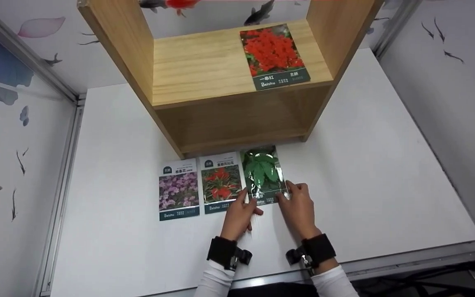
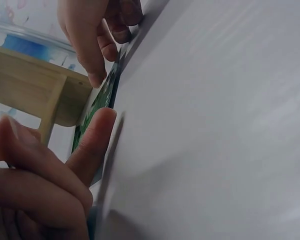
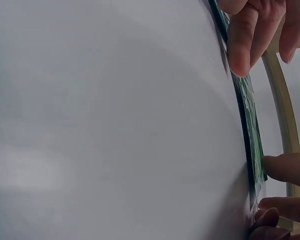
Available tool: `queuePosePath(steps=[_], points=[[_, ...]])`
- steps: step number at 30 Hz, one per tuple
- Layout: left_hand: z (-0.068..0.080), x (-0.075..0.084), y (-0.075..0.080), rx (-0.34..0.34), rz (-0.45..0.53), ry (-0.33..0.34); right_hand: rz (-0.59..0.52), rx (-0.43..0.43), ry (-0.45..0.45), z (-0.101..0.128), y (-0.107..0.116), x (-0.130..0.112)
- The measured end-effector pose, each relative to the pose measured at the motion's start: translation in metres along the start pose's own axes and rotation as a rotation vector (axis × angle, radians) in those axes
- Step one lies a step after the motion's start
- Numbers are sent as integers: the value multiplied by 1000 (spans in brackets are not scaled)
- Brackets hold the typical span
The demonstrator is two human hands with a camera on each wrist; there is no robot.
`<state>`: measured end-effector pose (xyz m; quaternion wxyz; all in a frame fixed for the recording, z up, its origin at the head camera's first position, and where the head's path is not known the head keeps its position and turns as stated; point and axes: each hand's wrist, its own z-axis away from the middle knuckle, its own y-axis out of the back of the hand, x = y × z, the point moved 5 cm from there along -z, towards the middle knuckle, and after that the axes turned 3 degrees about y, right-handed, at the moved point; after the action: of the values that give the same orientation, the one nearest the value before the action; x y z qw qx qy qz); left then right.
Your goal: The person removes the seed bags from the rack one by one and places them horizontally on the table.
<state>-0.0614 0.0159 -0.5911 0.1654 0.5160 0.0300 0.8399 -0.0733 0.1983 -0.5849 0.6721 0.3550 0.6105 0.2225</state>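
A green leaf seed packet [image 1: 262,171] lies on the white table [image 1: 365,165], the right-most of a row of three packets. My left hand [image 1: 246,201] holds its lower left corner and my right hand [image 1: 290,194] holds its lower right corner. In the left wrist view my left thumb [image 2: 96,137] lies against the green leaf packet [image 2: 101,97] at its near edge, with the other fingers curled. The right wrist view shows my right thumb [image 3: 285,167] on the edge of the green leaf packet [image 3: 250,112].
A purple flower packet [image 1: 178,189] and a red flower packet [image 1: 221,182] lie to the left. Behind them stands a wooden shelf unit [image 1: 204,70] with another red flower packet [image 1: 273,55] on its board. Patterned walls close off both sides.
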Motion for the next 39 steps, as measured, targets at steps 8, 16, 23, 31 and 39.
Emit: queuePosePath(steps=[8, 16, 23, 31, 39], points=[[8, 21, 13, 13, 99, -88, -61, -21, 0, -7, 10, 7], [35, 75, 41, 79, 235, -249, -268, -22, 10, -15, 28, 5], [44, 125, 58, 95, 212, -397, -528, -47, 55, -30, 65, -30], [54, 171, 62, 72, 136, -485, -735, -49, 198, -44, 119, -85], [47, 206, 66, 77, 146, -536, -761, -3, 275, -68, 131, -95]])
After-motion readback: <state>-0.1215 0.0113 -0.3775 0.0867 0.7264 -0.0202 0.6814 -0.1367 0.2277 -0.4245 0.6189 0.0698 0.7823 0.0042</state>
